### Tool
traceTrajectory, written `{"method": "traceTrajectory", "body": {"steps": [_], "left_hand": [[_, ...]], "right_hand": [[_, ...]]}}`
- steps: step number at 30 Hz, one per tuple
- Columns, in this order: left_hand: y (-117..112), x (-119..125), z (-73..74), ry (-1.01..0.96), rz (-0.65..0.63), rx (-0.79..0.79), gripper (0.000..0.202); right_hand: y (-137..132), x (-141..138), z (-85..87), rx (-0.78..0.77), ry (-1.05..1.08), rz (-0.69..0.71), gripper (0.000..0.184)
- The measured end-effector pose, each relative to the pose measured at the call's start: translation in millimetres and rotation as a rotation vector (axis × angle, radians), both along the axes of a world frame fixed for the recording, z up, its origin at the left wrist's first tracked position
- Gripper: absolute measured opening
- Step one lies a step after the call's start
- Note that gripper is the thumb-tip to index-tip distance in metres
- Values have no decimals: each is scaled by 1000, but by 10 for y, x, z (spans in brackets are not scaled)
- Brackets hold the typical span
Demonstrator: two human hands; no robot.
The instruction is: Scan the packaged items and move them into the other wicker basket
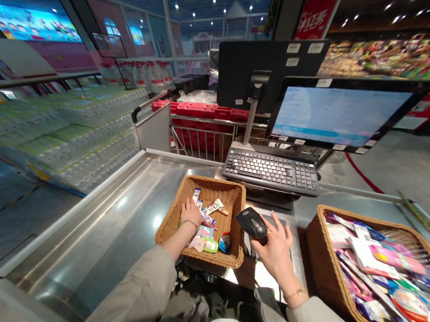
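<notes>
My left hand point(191, 213) reaches into a wicker basket point(235, 194) in front of me. Its fingers are stretched out over small snack packets at the basket's left side, with no packet visibly gripped. Beside those fingers lies a white Dove bar point(213, 207). Lower in the basket are a green-edged packet point(210, 246) and a blue wrapper point(224, 243). In my right hand point(277, 249) is a black barcode scanner point(252, 223), held by the basket's right edge, with some fingers raised off it. The hand hides part of the scanner's grip.
A second wicker basket point(324, 251), heaped with packaged goods, stands at the right. Behind the first basket are a keyboard point(272, 171) and a lit monitor point(339, 112). The metal counter point(106, 226) has a raised rim; a cart point(202, 137) stands beyond it.
</notes>
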State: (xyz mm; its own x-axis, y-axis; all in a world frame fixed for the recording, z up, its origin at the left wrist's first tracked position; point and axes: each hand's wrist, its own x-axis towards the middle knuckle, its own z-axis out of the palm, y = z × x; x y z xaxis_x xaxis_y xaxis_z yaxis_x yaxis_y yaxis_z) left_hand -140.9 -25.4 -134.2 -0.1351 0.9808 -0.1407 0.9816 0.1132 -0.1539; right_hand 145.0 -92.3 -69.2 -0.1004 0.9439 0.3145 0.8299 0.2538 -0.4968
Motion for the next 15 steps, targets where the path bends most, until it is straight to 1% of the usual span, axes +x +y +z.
{"method": "traceTrajectory", "body": {"steps": [4,7,11,15], "left_hand": [[27,-9,-144,33,34,-74,70],[20,-19,-210,45,32,-95,72],[5,-11,-244,43,21,-89,71],[-11,-10,-229,50,21,-59,71]], "right_hand": [[38,19,-16,-10,2,3,19],[60,34,-29,-15,-1,2,19],[80,54,-53,-8,6,0,18],[84,90,-76,9,8,-3,18]]}}
